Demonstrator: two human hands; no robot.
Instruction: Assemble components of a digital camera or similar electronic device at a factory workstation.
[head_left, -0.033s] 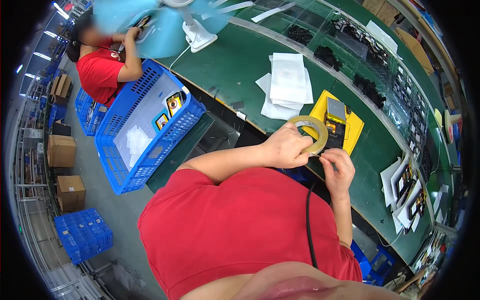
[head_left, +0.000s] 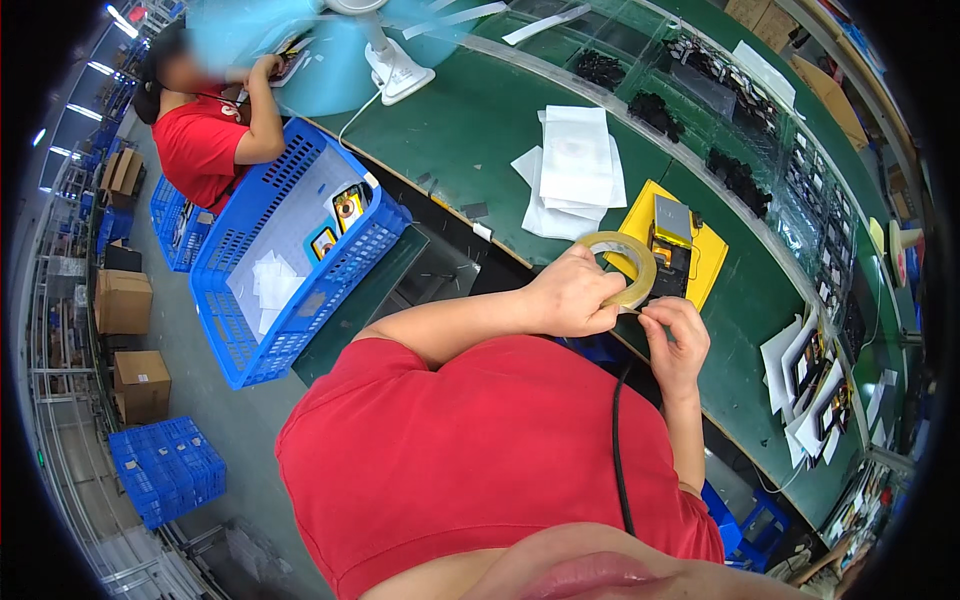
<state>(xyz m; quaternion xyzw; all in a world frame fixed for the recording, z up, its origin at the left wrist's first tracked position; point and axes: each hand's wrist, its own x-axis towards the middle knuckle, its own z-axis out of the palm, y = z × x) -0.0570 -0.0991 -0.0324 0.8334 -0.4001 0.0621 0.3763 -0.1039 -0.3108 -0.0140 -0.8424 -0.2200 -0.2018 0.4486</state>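
My left hand (head_left: 575, 296) is closed round the side of a roll of yellowish clear adhesive tape (head_left: 648, 268). Just right of it, my right hand (head_left: 678, 340) pinches the tape's loose end between thumb and fingertips, close to the roll. Behind the roll, on the green workbench, lies a yellow pad (head_left: 714, 262). A black device housing (head_left: 676, 268) rests on that pad, partly hidden by the tape roll and my fingers. At the housing's far end sits a flat grey battery (head_left: 673, 218) with a yellow edge.
White sheets (head_left: 574, 165) are stacked left of the pad. Bins of small black parts (head_left: 655, 115) line the bench's back. Papers and devices (head_left: 808, 385) lie at right. A blue basket (head_left: 225, 335) stands left, near a white fan (head_left: 400, 75) and a co-worker in red (head_left: 200, 140).
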